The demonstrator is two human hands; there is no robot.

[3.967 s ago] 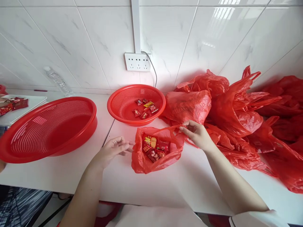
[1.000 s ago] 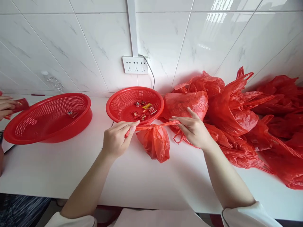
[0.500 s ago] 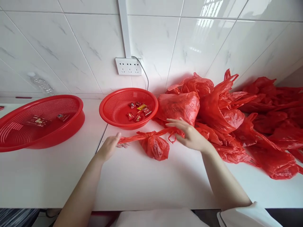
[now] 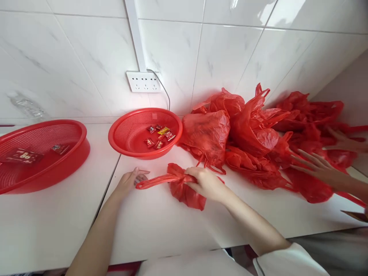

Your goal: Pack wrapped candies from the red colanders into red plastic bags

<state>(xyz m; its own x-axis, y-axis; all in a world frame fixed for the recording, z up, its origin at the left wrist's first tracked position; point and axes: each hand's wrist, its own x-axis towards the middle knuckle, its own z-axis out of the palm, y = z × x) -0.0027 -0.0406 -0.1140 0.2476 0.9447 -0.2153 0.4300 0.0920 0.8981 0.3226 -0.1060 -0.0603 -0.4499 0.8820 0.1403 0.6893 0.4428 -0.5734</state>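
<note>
Right hand gripping a tied-looking red plastic bag by its gathered neck.
The right hand (image 4: 204,184) pinches the thin red plastic bag (image 4: 188,196) at lower centre of the frame, seemingly because the bunched neck keeps it shut. The left hand (image 4: 125,184), loosely open, lies beside the stretched handle's looped end; contact is unclear. The round red perforated basket (image 4: 137,141) sits behind, probably within easy reach, its raised rim containing small wrapped sweets (image 4: 163,131).

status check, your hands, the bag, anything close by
Right hand gripping bag at its neck; left hand open by handle tip; basket behind; another person's hand over pile, far right.
</note>
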